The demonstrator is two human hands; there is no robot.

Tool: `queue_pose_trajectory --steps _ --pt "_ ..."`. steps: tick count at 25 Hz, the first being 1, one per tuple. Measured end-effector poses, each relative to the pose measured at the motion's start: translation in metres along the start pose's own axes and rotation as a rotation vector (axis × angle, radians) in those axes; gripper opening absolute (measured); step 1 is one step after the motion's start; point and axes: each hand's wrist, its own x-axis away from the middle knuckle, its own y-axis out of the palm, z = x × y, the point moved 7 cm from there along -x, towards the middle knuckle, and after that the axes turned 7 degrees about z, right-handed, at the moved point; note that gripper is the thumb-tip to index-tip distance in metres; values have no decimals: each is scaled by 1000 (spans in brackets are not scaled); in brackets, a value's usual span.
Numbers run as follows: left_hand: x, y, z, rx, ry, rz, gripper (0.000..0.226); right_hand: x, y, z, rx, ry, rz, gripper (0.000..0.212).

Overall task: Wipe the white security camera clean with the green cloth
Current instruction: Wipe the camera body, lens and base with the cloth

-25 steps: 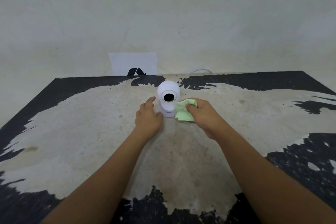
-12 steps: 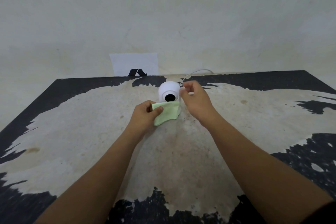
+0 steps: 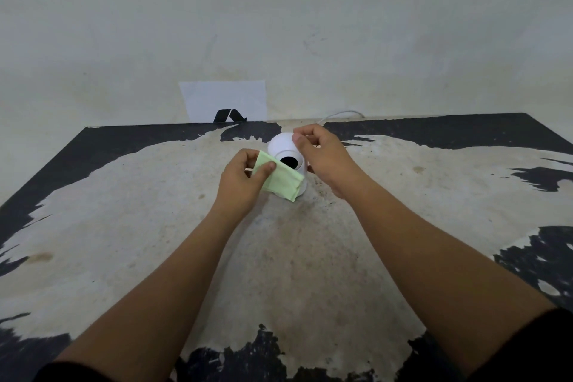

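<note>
The white security camera point(image 3: 282, 146) stands on the worn table point(image 3: 155, 226), its round head tilted with the dark lens facing me. My left hand point(image 3: 240, 183) pinches the folded green cloth point(image 3: 280, 180), which hangs in front of the camera's base and lower left side. My right hand point(image 3: 322, 158) grips the camera's head from the right, fingers curled over its top. The camera's base is mostly hidden behind the cloth.
A white cable point(image 3: 341, 116) runs from behind the camera to the wall. A white sheet with a black mark point(image 3: 224, 102) leans on the wall at the table's far edge. The tabletop is black with large pale worn patches.
The cloth passed from my right hand to my left. My right hand rose to hold the camera's head, which now tilts. My left hand shifted the cloth up and left.
</note>
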Motion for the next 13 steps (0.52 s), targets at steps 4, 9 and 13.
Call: queue_pose_trajectory --steps 4,9,13 --pt "7 9 -12 -19 -35 -27 25 0 -1 0 0 -13 1 11" --pt "9 25 -10 -95 -49 -12 48 -1 -1 1 12 -8 -3 19" --pt "4 39 0 -147 -59 53 84 2 -3 -4 7 -26 -5 24"
